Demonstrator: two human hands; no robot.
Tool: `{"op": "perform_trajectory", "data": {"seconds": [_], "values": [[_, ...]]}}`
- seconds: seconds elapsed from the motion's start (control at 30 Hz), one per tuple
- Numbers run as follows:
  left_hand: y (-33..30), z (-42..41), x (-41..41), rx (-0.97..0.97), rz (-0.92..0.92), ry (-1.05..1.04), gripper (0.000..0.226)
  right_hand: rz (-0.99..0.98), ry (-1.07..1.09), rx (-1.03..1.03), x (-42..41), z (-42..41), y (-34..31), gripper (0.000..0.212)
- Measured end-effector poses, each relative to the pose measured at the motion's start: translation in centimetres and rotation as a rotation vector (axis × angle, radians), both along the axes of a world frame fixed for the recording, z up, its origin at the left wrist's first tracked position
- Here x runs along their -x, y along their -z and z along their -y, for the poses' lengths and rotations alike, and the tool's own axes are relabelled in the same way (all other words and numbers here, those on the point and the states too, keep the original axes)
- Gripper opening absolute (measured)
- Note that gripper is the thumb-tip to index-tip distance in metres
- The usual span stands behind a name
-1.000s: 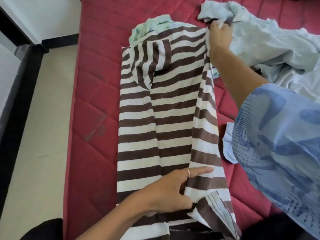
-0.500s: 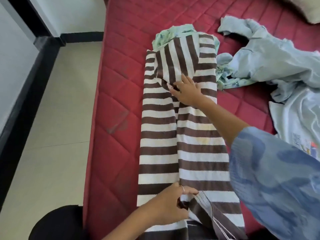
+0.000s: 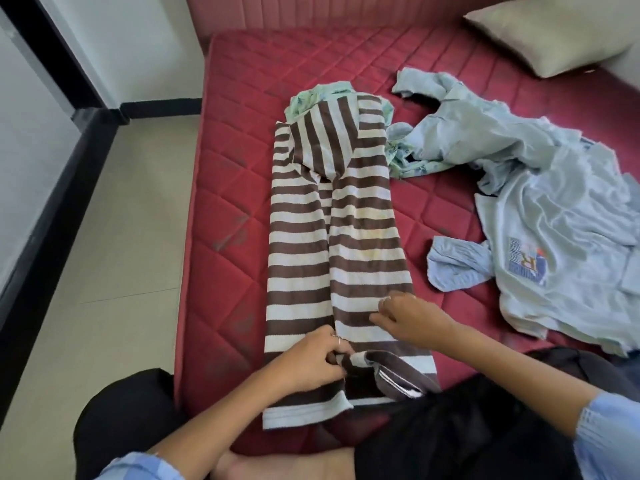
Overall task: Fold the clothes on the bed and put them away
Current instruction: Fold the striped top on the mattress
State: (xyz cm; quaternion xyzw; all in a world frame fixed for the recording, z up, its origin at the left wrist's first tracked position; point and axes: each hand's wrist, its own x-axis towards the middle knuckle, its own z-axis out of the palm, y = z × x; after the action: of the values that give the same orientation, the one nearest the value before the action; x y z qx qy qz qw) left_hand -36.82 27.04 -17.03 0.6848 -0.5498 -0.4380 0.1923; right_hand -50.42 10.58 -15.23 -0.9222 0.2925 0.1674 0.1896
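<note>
The striped shirt (image 3: pixel 332 237) lies lengthwise on the red bed (image 3: pixel 228 188), both sides now folded inward so that it forms one narrow strip with a seam down the middle. A second ago the right hand (image 3: pixel 412 317) was at the far end by the collar; half a second ago it pressed the folded sleeve near the top; now it has come back to the near end and rests on the right panel, its fingers (image 3: pixel 381 318) loosely curled against the cloth, though whether they pinch any fabric cannot be told. The left hand (image 3: pixel 311 362) has stayed at the hem, its fingers clenched on a bunched corner of the fabric.

Judged from this, the lengthwise folds are done and the crosswise fold from hem toward collar is the step at hand.

Around it: a pale green garment (image 3: pixel 311 95) lies under the collar end, and a heap of light blue clothes (image 3: pixel 540 202) lies unfolded to the right, just beside the shirt's upper edge. A pillow (image 3: pixel 550 39) sits in the far corner. The green garment beneath could be dragged along when the shirt is lifted.
</note>
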Motion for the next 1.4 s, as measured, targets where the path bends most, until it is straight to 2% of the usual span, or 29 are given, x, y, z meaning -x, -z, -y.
{"op": "perform_trajectory", "data": {"seconds": [0.07,0.17,0.23,0.3,0.37,0.43,0.5,0.57,0.63,0.73,0.83,1.0,1.07,1.13,1.2,1.23,1.3,1.33,1.4], "values": [[-0.5,-1.0,0.2,-0.044,0.002,0.052,0.026,-0.179,-0.110,-0.138,1.0,-2.2,-0.9,0.037],[-1.9,-2.6,0.5,-0.137,-0.025,0.264,0.030,-0.445,-0.268,-0.466,2.7,-4.9,-2.9,0.028],[-3.2,-3.4,0.5,-0.136,0.001,0.271,0.031,-0.465,-0.230,-0.563,3.4,-5.5,-4.1,0.031],[-3.3,-3.8,-0.4,-0.042,0.073,-0.009,0.030,-0.356,-0.123,-0.472,3.6,-5.0,-4.2,0.036],[-2.4,-4.3,-1.7,0.008,0.243,-0.347,0.025,-0.211,0.017,-0.241,4.0,-3.7,-3.4,0.035],[-1.7,-4.9,-2.8,-0.108,0.400,-0.545,0.027,-0.088,0.204,0.010,4.5,-2.9,-2.4,0.032],[-0.6,-5.4,-3.3,-0.282,0.439,-0.614,0.047,-0.052,0.417,0.076,5.0,-2.8,-1.3,0.055],[0.0,-5.7,-2.8,-0.306,0.367,-0.619,0.052,-0.055,0.556,-0.049,5.2,-3.5,-0.5,0.076],[0.7,-5.6,-2.1,-0.221,0.212,-0.651,0.038,-0.035,0.647,-0.196,5.1,-4.1,0.2,0.083],[0.3,-5.3,-0.5,-0.087,-0.004,-0.711,0.024,0.088,0.716,-0.275,5.2,-4.5,0.4,0.063],[-0.3,-5.6,0.1,-0.016,-0.097,-0.727,0.037,0.154,0.659,-0.325,5.6,-4.9,-0.7,0.049],[-2.9,-8.5,0.8,-0.126,-0.401,-0.741,0.067,0.081,0.431,-0.359,8.2,-6.1,-3.2,0.038],[-4.1,-9.6,1.1,-0.132,-0.486,-0.754,0.070,0.101,0.445,-0.449,9.6,-6.2,-3.2,0.048],[-5.5,-9.9,1.0,-0.058,-0.526,-0.747,0.076,0.174,0.518,-0.503,10.6,-6.0,-3.4,0.064],[-6.8,-9.4,0.4,-0.012,-0.587,-0.739,0.069,0.294,0.583,-0.653,10.8,-5.4,-4.3,0.078],[-7.8,-8.7,0.0,-0.012,-0.645,-0.747,0.055,0.367,0.594,-0.758,10.5,-4.8,-5.1,0.074],[-9.5,-7.4,-0.9,-0.041,-0.726,-0.760,0.026,0.476,0.600,-0.957,9.6,-3.6,-7.3,0.044],[-10.1,-6.5,-1.7,-0.050,-0.757,-0.766,0.023,0.516,0.611,-1.053,8.9,-2.6,-8.5,0.029],[-11.2,-4.7,-3.0,-0.040,-0.838,-0.800,0.025,0.633,0.659,-1.181,7.2,-0.3,-9.6,0.024]]}}
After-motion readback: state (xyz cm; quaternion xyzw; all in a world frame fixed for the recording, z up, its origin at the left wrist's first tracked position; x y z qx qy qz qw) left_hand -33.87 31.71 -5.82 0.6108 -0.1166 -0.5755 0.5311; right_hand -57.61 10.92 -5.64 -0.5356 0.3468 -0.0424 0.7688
